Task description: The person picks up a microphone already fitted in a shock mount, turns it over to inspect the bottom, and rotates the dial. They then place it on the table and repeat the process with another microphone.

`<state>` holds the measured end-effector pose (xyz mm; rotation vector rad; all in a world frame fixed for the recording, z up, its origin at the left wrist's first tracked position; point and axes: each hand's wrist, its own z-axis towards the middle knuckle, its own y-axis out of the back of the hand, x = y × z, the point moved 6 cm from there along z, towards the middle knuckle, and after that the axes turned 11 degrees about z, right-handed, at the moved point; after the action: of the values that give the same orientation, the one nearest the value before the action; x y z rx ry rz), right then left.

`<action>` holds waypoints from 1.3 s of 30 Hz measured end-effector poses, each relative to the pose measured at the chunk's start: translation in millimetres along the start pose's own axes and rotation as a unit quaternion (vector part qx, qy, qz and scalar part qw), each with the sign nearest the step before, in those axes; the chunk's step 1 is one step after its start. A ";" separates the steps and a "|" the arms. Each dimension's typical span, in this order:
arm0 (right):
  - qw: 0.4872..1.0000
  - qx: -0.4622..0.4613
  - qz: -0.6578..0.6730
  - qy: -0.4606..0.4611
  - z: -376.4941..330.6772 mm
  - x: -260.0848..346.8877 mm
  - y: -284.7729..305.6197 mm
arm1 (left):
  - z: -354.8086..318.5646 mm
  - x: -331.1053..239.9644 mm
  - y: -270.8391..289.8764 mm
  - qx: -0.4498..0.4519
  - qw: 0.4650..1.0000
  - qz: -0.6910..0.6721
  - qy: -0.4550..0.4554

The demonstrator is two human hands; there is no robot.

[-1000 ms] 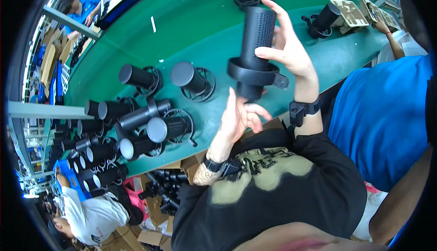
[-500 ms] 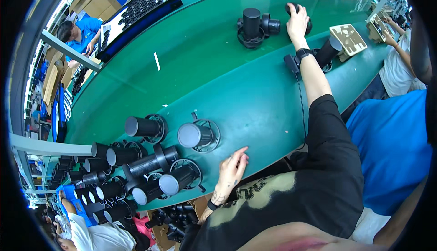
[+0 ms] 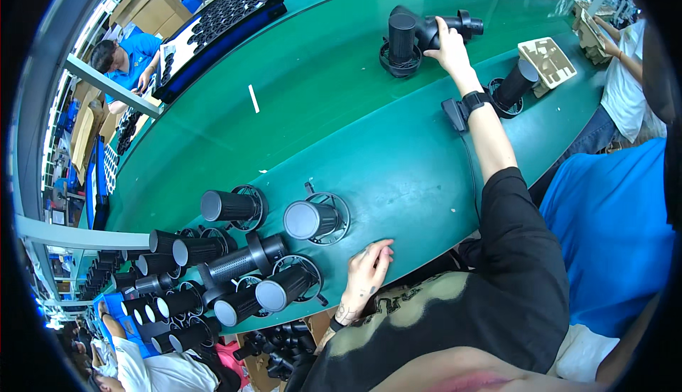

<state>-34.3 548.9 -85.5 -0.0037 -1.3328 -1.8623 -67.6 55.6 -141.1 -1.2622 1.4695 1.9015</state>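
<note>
At the far right-centre of the green work surface, my right hand (image 3: 450, 52) is closed over a black cylindrical device with a collar (image 3: 465, 25); fingers partly hide it. Left of the hand, a black upright cylinder in a ring cradle (image 3: 402, 36) stands close against that device. My left hand (image 3: 367, 270) rests near the table's front edge, fingers loosely bent, holding nothing visible. Nearest to it is a black cylinder in a wire ring cradle (image 3: 312, 220). A similar grey-topped cylinder (image 3: 280, 289) lies further left. Beneath my right wrist sits a small black corded device (image 3: 453, 115).
Several black cylinders (image 3: 195, 248) crowd the left end. Right of my arm are another cradled cylinder (image 3: 517, 83) and a beige moulded tray (image 3: 548, 63). A dark tray of round parts (image 3: 234, 19) stands across the belt (image 3: 305, 86). Co-workers sit at left and right.
My right hand has shifted left and slightly down, with the held device now beside the upright cylinder. My left hand's fingers have bent in more. The whole view has shifted slightly.
</note>
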 end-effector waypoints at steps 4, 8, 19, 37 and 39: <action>0.972 -0.110 0.203 -0.050 -23.5 11.1 47.8 | -1.8 -2.0 0.5 0.004 1.000 -0.004 -0.007; 0.765 -0.143 0.620 -0.100 -76.7 53.3 94.3 | 2.0 -28.8 11.7 0.012 0.997 -0.034 -0.064; 0.835 0.174 0.522 0.025 -282.2 204.8 134.3 | 42.5 -90.7 34.6 -0.057 0.936 -0.347 0.019; 0.242 0.287 0.900 -0.220 -267.8 238.1 85.7 | -26.6 -128.3 28.9 0.266 0.773 -0.576 -0.019; 0.257 0.287 0.884 -0.264 -270.2 235.9 82.6 | -27.6 -128.2 28.7 0.267 0.779 -0.567 -0.023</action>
<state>-21.3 184.5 -35.5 -1.2553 -1.0480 0.7522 -14.9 44.6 -18.1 -1.3023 0.7436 0.6314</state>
